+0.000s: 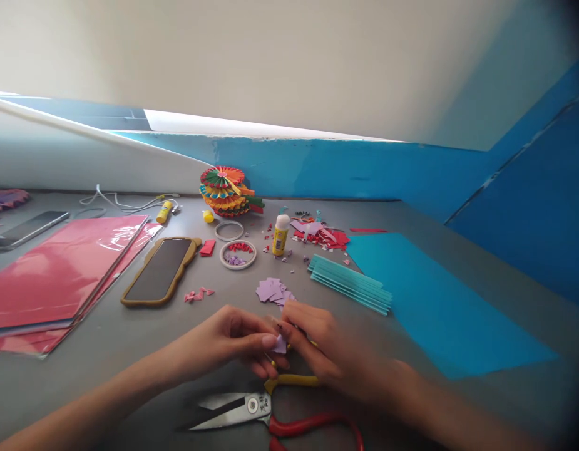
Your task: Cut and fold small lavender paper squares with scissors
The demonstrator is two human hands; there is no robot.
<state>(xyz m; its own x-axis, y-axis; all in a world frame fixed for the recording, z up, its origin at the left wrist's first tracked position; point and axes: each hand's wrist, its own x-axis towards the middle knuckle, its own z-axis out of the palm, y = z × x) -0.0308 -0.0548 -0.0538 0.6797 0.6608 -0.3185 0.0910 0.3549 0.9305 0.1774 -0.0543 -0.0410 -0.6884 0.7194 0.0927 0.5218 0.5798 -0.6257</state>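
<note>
Low in the middle, a small purple paper piece (280,344) is pinched between the thumb and fingers of my left hand (245,338). My right hand (317,341) meets it from the other side, thumb and finger closed at the paper's upper edge. Bits of something thin and yellow (273,362) show between the fingers; its kind is hidden. Just below the hands lie open scissors (251,406) with one yellow and one red handle. Beyond the fingertips is a loose pile of purple paper pieces (273,290).
Behind stand a glue stick (280,237), a tape ring (237,255) holding folded bits, and a colourful folded-paper ornament (223,194). Teal folded strips (350,285) and a blue sheet (439,300) lie right. Left are a phone (158,270) and red paper packs (68,269).
</note>
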